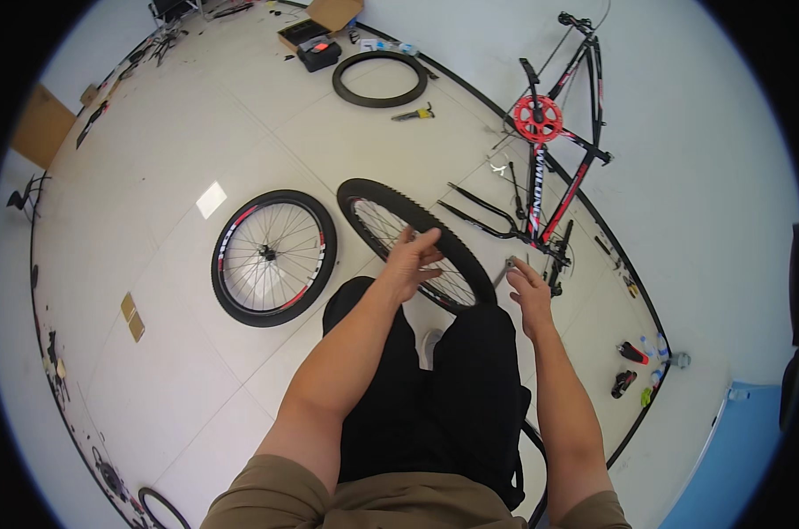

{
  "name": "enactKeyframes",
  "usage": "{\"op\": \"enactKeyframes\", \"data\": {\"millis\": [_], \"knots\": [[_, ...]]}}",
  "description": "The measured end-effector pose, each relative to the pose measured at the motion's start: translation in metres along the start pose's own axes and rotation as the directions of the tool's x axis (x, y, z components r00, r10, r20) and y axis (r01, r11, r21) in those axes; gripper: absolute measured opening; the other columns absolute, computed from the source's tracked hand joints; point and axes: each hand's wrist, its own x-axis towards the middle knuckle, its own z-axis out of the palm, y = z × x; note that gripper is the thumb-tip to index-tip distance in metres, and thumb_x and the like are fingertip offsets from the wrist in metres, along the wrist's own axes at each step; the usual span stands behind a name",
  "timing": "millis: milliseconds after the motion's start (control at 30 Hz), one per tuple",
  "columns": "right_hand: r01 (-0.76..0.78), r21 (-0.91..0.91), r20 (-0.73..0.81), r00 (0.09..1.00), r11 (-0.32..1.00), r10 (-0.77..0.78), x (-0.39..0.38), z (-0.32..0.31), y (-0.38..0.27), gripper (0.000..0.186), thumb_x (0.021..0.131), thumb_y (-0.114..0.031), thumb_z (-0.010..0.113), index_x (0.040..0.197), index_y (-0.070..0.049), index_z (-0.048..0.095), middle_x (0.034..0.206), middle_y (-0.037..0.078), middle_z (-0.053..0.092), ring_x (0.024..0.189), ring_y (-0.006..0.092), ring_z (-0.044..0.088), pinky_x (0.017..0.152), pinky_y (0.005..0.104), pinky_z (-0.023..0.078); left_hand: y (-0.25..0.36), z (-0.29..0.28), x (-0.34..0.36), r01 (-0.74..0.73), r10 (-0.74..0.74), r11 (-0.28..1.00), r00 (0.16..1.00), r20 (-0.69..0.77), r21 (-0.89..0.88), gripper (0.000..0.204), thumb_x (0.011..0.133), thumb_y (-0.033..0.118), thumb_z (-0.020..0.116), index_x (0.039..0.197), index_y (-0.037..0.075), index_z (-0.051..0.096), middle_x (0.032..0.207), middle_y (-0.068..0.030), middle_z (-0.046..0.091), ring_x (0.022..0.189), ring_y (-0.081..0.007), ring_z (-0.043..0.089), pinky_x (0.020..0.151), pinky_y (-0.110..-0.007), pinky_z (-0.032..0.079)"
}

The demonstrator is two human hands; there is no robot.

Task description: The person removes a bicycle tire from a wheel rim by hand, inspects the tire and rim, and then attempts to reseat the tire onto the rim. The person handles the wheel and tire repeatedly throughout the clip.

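Bending half open, the fingers of the left hand (413, 266) lie across the spokes and tire of a bike wheel (423, 213), one fingertip appearing to meet the tire; how firmly they hold, I cannot tell. The wheel stands tilted just in front of the knees (477, 331). The right hand (529, 295) is loosely curled, its fingertips at a small grey metal tool (503, 271); whether they pinch it is unclear. Another wheel (269, 253) lies flat to the left, and a bike frame (537, 181) leans at the wall.
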Motion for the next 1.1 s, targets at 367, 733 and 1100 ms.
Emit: {"op": "enactKeyframes", "data": {"millis": [367,733,1100], "knots": [[0.434,-0.578,0.291,0.901,0.691,-0.322,0.016,0.027,-0.014,0.056,0.079,-0.012,0.076,0.13,-0.001,0.059,0.117,0.022,0.066,0.109,0.0351,0.065,0.094,0.0387,0.05,-0.015,0.004,-0.003,0.026,-0.09,0.949,0.977,0.194,0.314,0.111,0.081,0.033,0.085,0.162,0.0,0.017,0.138,-0.0249,0.053,0.119,-0.0349,0.058,0.1,-0.057,0.049],[0.263,-0.68,0.166,0.965,0.684,-0.205,-0.048,-0.12,0.027,0.042,0.078,0.001,0.07,0.119,0.001,0.062,0.108,0.02,0.064,0.1,0.0346,0.063,0.09,0.0383,0.05,-0.007,-0.032,0.002,0.003,-0.009,1.0,0.979,-0.204,-0.025,0.051,0.094,0.023,0.067,0.139,0.007,0.049,0.122,-0.0133,0.062,0.109,-0.0285,0.059,0.1,-0.052,0.048],[-0.023,-0.848,-0.037,0.999,0.529,-0.017,-0.149,-0.299,0.076,0.048,0.072,0.009,0.067,0.118,0.0,0.065,0.104,0.017,0.064,0.103,0.0327,0.062,0.095,0.0366,0.049,-0.006,-0.031,0.008,0.049,-0.029,0.996,0.969,-0.246,0.076,0.037,0.096,0.025,0.065,0.128,0.009,0.056,0.121,-0.0137,0.062,0.107,-0.0275,0.06,0.096,-0.047,0.051]]}}
